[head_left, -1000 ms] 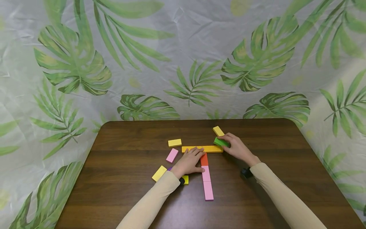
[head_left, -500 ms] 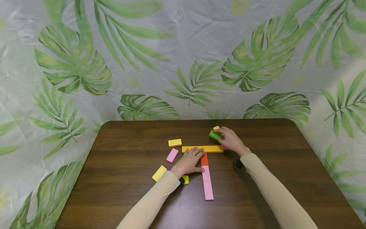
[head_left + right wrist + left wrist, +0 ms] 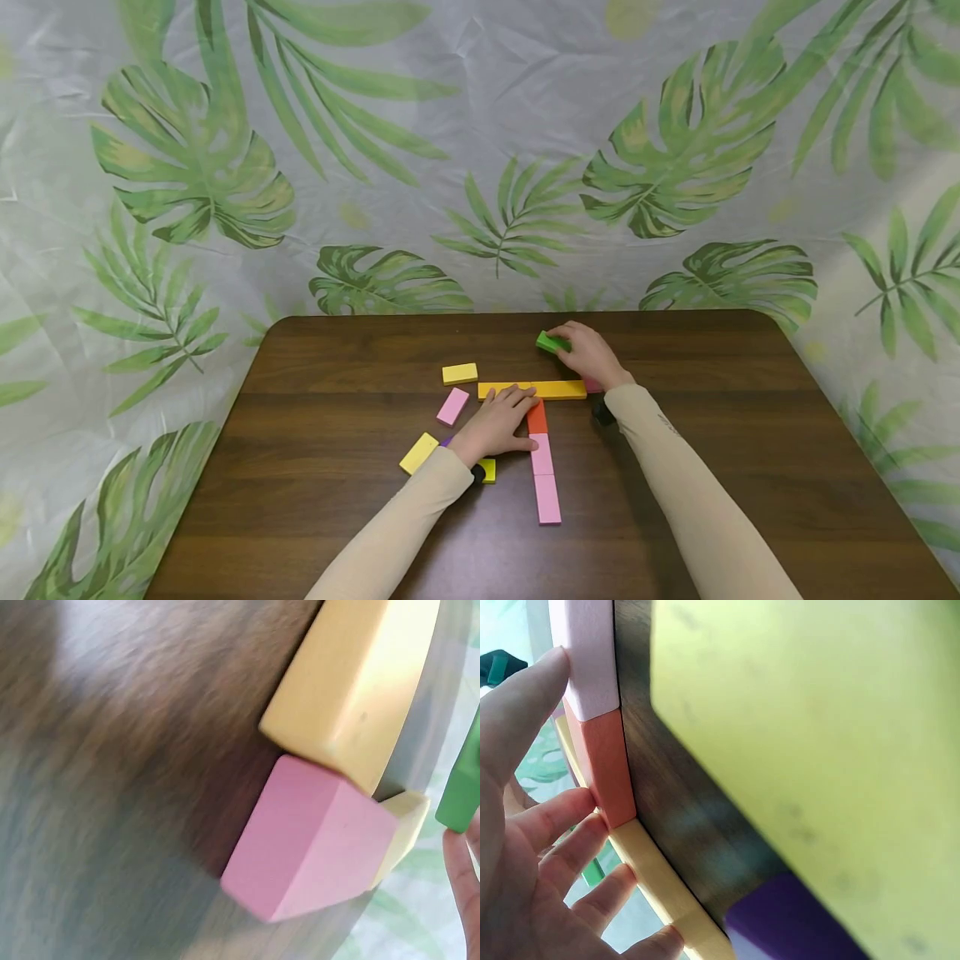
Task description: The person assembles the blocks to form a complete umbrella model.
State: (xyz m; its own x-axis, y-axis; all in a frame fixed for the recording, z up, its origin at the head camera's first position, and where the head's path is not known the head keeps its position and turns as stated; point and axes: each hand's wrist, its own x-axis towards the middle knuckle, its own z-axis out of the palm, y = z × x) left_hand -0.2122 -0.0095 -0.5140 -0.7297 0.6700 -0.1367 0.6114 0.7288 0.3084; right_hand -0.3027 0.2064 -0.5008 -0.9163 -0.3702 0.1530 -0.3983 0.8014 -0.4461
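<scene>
Right hand [image 3: 590,353] pinches the green block [image 3: 551,342] beyond the orange blocks [image 3: 562,390], left hand [image 3: 489,427] rests there, fingers spread, a positioning step, it seems, calling for steady placement

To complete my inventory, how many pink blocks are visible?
4: one pink block left of the left hand, two in line with the red block, one right of the orange row. Others may be hidden.

Red block [image 3: 537,418] plain. Orange blocks [image 3: 558,390] just beyond it, pink blocks [image 3: 547,500] on its near side. Green block [image 3: 550,342] farther beyond it. Yellow blocks [image 3: 418,453] and a purple block [image 3: 787,919] left of it. Beneath it, table [image 3: 315,517]: dark brown, wood grain. Behind it, cloth [image 3: 517,108]: pale grey, green leaf print.
</scene>
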